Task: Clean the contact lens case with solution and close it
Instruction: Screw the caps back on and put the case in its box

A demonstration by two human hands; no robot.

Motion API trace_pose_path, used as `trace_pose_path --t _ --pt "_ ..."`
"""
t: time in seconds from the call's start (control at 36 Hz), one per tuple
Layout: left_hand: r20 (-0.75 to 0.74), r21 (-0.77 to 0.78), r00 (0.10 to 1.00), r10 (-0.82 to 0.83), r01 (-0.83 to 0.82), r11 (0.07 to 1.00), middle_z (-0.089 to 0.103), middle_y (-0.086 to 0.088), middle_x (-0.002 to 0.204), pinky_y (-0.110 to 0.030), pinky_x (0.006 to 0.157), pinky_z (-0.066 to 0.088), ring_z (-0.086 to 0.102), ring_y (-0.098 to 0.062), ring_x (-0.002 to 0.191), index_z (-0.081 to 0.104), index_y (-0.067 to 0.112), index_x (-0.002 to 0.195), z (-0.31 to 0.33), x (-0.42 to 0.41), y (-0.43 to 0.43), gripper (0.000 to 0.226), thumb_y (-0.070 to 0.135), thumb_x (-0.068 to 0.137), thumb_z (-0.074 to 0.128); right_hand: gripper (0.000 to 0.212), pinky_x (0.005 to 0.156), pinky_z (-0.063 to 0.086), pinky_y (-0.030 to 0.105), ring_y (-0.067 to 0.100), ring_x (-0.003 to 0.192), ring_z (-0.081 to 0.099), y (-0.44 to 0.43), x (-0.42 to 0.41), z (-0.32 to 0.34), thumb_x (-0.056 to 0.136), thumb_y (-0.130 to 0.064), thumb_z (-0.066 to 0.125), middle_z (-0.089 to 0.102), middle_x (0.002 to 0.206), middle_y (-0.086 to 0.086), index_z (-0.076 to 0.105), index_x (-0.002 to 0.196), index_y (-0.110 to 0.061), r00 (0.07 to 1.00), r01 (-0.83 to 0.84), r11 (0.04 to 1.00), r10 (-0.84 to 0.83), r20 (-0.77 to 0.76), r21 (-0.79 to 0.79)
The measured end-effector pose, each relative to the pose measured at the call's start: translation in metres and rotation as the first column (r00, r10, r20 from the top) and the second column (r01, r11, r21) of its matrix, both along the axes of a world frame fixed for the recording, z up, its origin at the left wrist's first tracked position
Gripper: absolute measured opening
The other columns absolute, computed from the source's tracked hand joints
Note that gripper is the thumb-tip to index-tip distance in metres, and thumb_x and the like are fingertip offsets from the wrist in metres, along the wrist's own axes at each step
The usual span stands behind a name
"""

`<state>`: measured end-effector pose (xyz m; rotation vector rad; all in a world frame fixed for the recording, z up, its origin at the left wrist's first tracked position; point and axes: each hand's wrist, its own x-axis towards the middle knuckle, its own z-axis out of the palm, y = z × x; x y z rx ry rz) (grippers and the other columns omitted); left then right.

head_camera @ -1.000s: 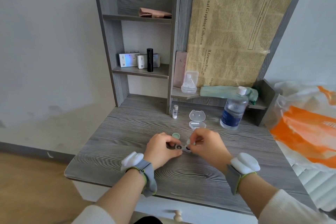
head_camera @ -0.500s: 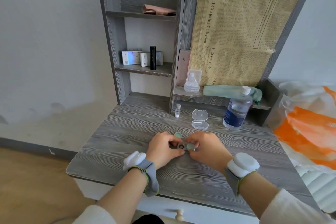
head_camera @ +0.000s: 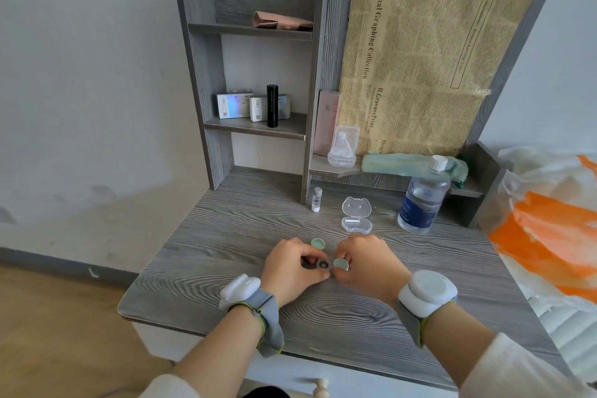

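Right hand [head_camera: 365, 263] lowered, cap [head_camera: 340, 263] at case [head_camera: 320, 265]

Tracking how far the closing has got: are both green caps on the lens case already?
No, one green cap lies loose on the desk, apart from the lens case held in the left hand.

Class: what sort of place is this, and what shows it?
Probably a home dressing desk in a bedroom: a grey desk with shelves, a lens solution bottle, small boxes on a shelf.
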<state>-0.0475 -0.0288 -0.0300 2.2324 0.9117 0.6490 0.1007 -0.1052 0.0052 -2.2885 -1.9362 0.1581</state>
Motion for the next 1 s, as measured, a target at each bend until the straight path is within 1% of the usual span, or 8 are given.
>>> trace_pose_path --t 0.17,0.28,0.36,0.5,0.67,0.78,0.89,1.0 --pt "0.024 -0.011 1.000 0.001 -0.001 1.000 0.058 0.007 0.086 -0.027 0.079 0.047 0.053 -0.012 0.088 0.074 0.031 0.096 -0.0006 -0.0005 -0.0003 0.025 0.035 0.071 0.078 0.030 0.079 0.051 0.033 0.022 0.096 0.061 -0.0055 0.0013 0.0034 0.079 -0.043 0.056 0.065 0.105 -0.005 0.062 0.105 -0.029 1.000 -0.018 1.000 0.018 0.024 0.006" --pt "0.027 -0.010 1.000 0.003 -0.003 1.000 0.058 0.007 0.087 -0.026 0.078 0.046 0.053 -0.012 0.088 0.074 0.030 0.097 -0.0009 -0.0002 0.0001 0.026 0.033 0.071 0.078 0.032 0.083 0.051 0.036 0.022 0.102 0.059 -0.0075 0.0019 0.0078 0.078 -0.032 0.055 0.061 0.110 -0.006 0.059 0.110 -0.036 0.998 -0.054 0.998 0.054 0.017 -0.030" --pt "0.029 -0.009 1.000 0.003 -0.003 1.000 0.059 0.006 0.088 -0.026 0.078 0.046 0.053 -0.012 0.088 0.074 0.028 0.099 -0.0013 -0.0006 0.0000 0.028 0.033 0.071 0.079 0.029 0.083 0.051 0.037 0.022 0.100 0.059 -0.0073 0.0023 0.0084 0.079 -0.027 0.055 0.060 0.109 -0.005 0.061 0.107 -0.034 0.997 -0.064 0.997 0.065 0.029 -0.042" --pt "0.031 -0.003 1.000 -0.001 0.001 1.000 0.056 0.010 0.084 -0.020 0.073 0.041 0.049 -0.007 0.082 0.074 0.029 0.098 -0.0010 -0.0004 0.0001 0.027 0.033 0.071 0.078 0.020 0.076 0.051 0.034 0.023 0.093 0.061 -0.0071 0.0019 0.0064 0.080 -0.035 0.054 0.062 0.101 -0.005 0.063 0.095 -0.026 0.998 -0.042 0.999 0.043 0.049 -0.023" --pt "0.031 -0.003 1.000 -0.003 0.003 1.000 0.056 0.009 0.084 -0.021 0.075 0.042 0.050 -0.008 0.084 0.074 0.029 0.098 -0.0015 -0.0002 0.0006 0.027 0.033 0.071 0.078 0.037 0.077 0.048 0.030 0.018 0.098 0.060 -0.0076 0.0036 0.0085 0.077 -0.036 0.057 0.060 0.109 -0.010 0.057 0.114 -0.034 0.998 -0.061 0.998 0.061 0.031 -0.013" --pt "0.018 -0.001 1.000 -0.003 0.003 1.000 0.056 0.009 0.085 -0.022 0.075 0.043 0.050 -0.008 0.084 0.074 0.030 0.098 -0.0018 -0.0001 0.0007 0.027 0.034 0.071 0.078 0.029 0.077 0.050 0.031 0.018 0.096 0.060 -0.0074 0.0036 0.0087 0.078 -0.031 0.057 0.059 0.105 -0.009 0.060 0.106 -0.034 0.997 -0.068 0.997 0.069 0.024 -0.025" --pt "0.010 -0.008 1.000 -0.007 0.007 1.000 0.058 0.008 0.086 -0.028 0.080 0.047 0.053 -0.012 0.088 0.074 0.031 0.097 -0.0012 -0.0005 0.0003 0.026 0.034 0.072 0.077 0.021 0.079 0.051 0.034 0.019 0.094 0.061 -0.0070 0.0037 0.0087 0.080 -0.037 0.055 0.060 0.102 -0.007 0.063 0.097 -0.029 0.998 -0.047 0.999 0.047 0.036 -0.017" --pt "0.012 -0.013 1.000 -0.005 0.005 1.000 0.061 0.005 0.089 -0.030 0.081 0.048 0.054 -0.015 0.090 0.074 0.032 0.096 -0.0008 -0.0003 0.0000 0.025 0.034 0.072 0.077 0.030 0.079 0.050 0.032 0.019 0.097 0.060 -0.0079 0.0042 0.0103 0.080 -0.041 0.056 0.060 0.106 -0.009 0.060 0.108 -0.031 0.998 -0.046 0.999 0.048 0.039 -0.027"
